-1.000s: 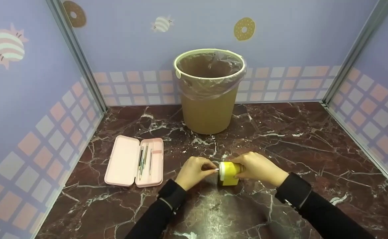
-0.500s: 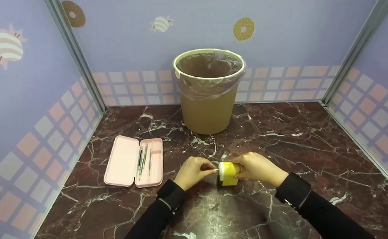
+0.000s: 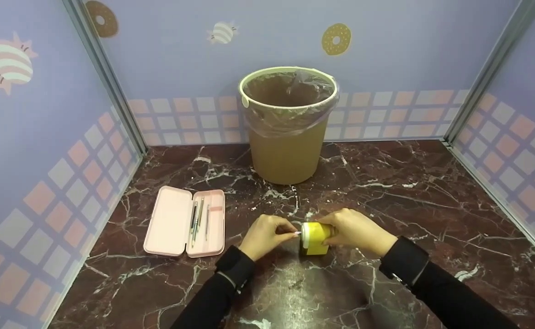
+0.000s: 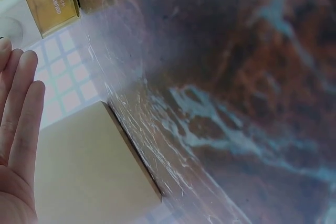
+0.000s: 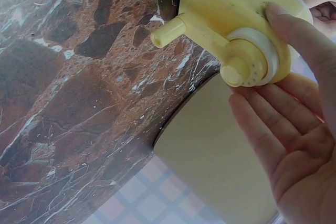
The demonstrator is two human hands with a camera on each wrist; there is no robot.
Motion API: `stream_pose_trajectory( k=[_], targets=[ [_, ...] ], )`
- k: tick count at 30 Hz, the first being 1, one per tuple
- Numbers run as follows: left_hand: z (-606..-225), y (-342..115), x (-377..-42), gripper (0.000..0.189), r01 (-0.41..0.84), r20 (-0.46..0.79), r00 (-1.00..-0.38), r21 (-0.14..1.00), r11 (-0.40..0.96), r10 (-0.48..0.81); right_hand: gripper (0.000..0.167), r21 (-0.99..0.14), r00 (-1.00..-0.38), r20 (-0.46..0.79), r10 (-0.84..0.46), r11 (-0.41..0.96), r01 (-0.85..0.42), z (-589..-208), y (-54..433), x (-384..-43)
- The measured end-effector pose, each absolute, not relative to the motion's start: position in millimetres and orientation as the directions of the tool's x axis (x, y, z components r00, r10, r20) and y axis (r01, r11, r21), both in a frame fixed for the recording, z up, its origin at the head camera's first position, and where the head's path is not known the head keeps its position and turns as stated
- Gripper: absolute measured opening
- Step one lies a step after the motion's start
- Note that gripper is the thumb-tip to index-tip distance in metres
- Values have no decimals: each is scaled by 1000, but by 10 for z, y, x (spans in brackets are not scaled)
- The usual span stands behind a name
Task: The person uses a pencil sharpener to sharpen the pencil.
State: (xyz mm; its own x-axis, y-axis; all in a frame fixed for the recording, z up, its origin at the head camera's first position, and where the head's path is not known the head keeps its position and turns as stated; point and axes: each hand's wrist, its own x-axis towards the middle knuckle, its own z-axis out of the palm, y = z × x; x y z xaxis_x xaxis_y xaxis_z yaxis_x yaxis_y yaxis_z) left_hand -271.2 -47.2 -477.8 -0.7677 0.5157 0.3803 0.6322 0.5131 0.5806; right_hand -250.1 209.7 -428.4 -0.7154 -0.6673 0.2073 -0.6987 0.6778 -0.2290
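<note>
A yellow hand-crank pencil sharpener [image 3: 320, 235] with a white front stands on the dark marble table. My right hand [image 3: 352, 230] grips its body from above and behind. In the right wrist view, the thumb presses the yellow casing and the crank [image 5: 210, 43] sticks out free of the fingers. Thumb and index finger of my left hand [image 3: 265, 235] pinch together right at the white front. A tiny pale piece [image 3: 298, 233] shows at those fingertips; its kind is too small to tell. The left wrist view shows the hand's other fingers [image 4: 23, 114] extended, the pinch mostly cut off.
To the left lies an opened pink pencil case [image 3: 164, 224] with several pencils [image 3: 196, 224] in its right half. A tan bin [image 3: 286, 151] lined with a clear bag stands behind the hands. Patterned panels [image 3: 185, 50] wall in the table at the back and both sides.
</note>
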Motion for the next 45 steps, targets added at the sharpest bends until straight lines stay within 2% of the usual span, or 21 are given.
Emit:
stream_pose_trajectory(
  k=[9,23,45],
  targets=[
    [-4761,-485,-2699,9,630,374,-766,597,496,523,40,-249,-738,174,-652,696,-673,-4276,2091,-2508],
    [-4737,-503,-2701,8,621,357,-771,608,495,528,32,-238,-732,171,-660,693,-680,-4269,2091,-2512],
    [-4744,-540,-2722,7,616,345,-768,626,478,539,38,-244,-754,153,-639,715,-655,-4259,2078,-2500]
  ],
)
